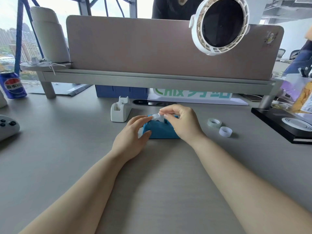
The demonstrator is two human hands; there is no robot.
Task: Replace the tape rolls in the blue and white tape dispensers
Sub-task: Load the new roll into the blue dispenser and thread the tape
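The blue tape dispenser point(161, 130) sits in the middle of the grey desk. My left hand point(133, 134) wraps around its left end and holds it down. My right hand point(180, 120) is above the dispenser's top, thumb and fingers pinched on a clear tape roll point(157, 118) that sits in the slot. The white tape dispenser point(120, 110) stands just behind and to the left, its slot holding no roll. Two loose tape rolls lie to the right: a clear one point(214, 122) and a whitish one point(225, 131).
A black box point(280, 125) lies at the right edge. A game controller point(7, 126) and a blue soda can point(12, 85) are at the left. A raised shelf point(152, 80) with a partition runs across the back, with a white fan point(219, 26) clipped on. A person sits behind the partition.
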